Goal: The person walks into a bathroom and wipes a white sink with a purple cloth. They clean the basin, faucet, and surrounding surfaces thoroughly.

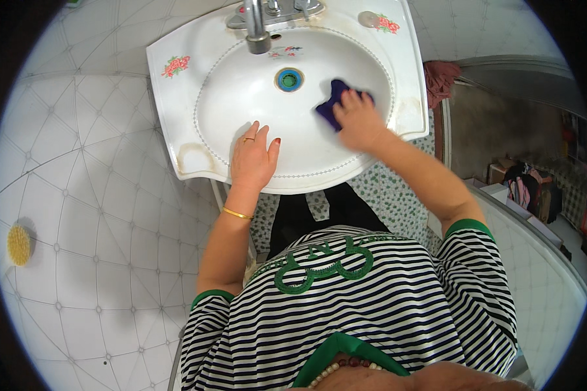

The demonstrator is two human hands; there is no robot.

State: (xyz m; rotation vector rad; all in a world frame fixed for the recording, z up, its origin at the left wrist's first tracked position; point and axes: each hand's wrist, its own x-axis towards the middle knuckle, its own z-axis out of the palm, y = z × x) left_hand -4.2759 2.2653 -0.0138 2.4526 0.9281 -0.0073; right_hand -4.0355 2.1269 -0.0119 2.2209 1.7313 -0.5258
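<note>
A white ceramic washbasin point(254, 93) with painted flowers lies before me. On the right side of its bowl, my right hand point(359, 119) presses a dark purple cloth point(328, 105) against the surface; the hand is slightly blurred. My left hand point(254, 156) rests on the front left rim and inner wall of the bowl, fingers a little apart and nothing in them. Between the two hands and farther back sits the drain point(289, 80), with a blue ring and a green centre. The chrome faucet point(258, 36) reaches over the back of the bowl.
A round pale object point(368, 19), perhaps soap, sits on the back right rim. Tiled wall point(102, 161) borders the left, with a yellow brush point(18, 245) on it. A pink cloth point(440, 82) hangs right of the basin. Beyond a doorway, clothes point(530, 190) are piled.
</note>
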